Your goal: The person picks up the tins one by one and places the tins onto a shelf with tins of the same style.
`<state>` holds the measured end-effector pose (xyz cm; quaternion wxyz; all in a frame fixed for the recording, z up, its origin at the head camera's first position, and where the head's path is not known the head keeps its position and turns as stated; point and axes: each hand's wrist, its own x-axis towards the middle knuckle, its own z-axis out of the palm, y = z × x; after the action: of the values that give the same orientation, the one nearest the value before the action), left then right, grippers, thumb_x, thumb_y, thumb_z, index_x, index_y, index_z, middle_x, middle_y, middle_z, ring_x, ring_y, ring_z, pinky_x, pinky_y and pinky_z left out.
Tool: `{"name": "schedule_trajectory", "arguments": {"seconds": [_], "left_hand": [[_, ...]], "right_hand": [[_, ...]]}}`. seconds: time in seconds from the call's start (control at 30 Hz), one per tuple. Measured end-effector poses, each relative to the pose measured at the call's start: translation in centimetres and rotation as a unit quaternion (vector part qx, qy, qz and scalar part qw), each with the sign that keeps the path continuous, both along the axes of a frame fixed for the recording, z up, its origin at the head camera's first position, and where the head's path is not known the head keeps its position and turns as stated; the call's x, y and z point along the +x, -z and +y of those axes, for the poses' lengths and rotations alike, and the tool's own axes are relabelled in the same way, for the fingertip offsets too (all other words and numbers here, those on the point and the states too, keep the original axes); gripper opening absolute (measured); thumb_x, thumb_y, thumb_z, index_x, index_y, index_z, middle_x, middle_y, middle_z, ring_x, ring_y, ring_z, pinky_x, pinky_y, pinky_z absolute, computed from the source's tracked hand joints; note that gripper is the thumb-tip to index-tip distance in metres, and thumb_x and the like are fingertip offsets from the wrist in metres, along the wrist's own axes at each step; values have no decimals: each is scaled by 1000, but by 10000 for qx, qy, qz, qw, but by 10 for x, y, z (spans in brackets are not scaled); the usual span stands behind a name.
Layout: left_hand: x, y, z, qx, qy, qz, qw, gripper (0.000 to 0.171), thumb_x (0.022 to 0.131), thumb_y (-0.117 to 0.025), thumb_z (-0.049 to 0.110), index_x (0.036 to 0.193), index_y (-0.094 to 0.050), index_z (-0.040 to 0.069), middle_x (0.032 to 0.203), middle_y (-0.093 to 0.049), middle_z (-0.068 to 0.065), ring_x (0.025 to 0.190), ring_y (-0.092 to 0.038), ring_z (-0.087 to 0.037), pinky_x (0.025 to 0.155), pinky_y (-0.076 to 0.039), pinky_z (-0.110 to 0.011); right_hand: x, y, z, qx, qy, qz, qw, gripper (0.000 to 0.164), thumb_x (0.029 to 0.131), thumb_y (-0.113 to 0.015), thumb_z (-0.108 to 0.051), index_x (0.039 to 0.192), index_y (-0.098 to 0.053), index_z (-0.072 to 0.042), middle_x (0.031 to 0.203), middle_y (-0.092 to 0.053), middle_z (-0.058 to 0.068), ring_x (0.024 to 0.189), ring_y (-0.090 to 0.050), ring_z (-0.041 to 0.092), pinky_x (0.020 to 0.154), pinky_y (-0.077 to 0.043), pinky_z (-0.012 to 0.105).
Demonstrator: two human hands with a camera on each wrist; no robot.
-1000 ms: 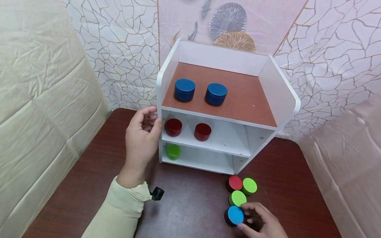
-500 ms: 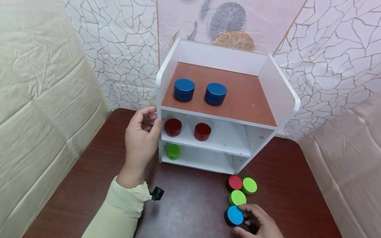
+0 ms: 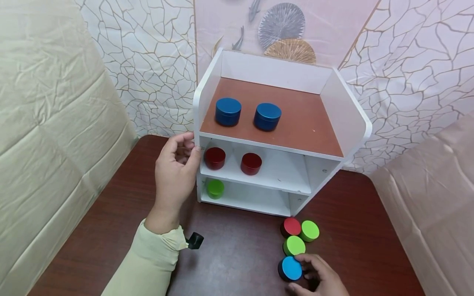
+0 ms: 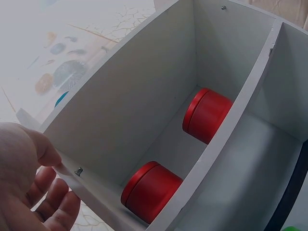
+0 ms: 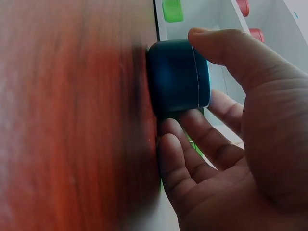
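Observation:
My left hand (image 3: 174, 168) grips the front edge of the white shelf unit's (image 3: 197, 111) left side panel, thumb at the front and fingers against the outer side. At the lower right, my right hand (image 3: 320, 275) has thumb and fingers around a round blue lidded tin (image 3: 291, 268), which stands on the table. In the right wrist view the thumb lies at the rim of the blue tin (image 5: 175, 77), with the fingertips at its other side. Just beyond it are a green tin (image 3: 295, 246), a red tin (image 3: 291, 226) and another green tin (image 3: 310, 231).
Two blue tins (image 3: 228, 112) stand on the brown top of the unit. Two red tins (image 4: 151, 192) sit on its middle shelf, and one green tin (image 3: 215, 188) on the bottom shelf at the left. Cloth-covered walls (image 3: 55, 102) enclose the dark wooden table (image 3: 229, 255).
My right hand has shifted slightly left, its fingers closing in around the blue tin. The left hand keeps its place at the shelf unit's side.

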<state>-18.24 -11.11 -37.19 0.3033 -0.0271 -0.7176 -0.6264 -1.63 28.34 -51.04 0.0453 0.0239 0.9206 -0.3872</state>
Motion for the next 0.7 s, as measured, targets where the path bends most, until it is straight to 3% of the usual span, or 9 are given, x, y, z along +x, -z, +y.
{"name": "schedule_trajectory", "arguments": {"seconds": [0.7], "left_hand": [[0,1,0,-19,-2,-46,10000,30,105,-76,12,134,-76,13,113,-69,-3,99,-67,-14,81,-55,-21]], "right_hand": [[-2,3,0,86,-177,60,9998,65,73,-108,-31,127,-74,-22,108,-68,-6,96,-63,1,76,-61,23]]}}
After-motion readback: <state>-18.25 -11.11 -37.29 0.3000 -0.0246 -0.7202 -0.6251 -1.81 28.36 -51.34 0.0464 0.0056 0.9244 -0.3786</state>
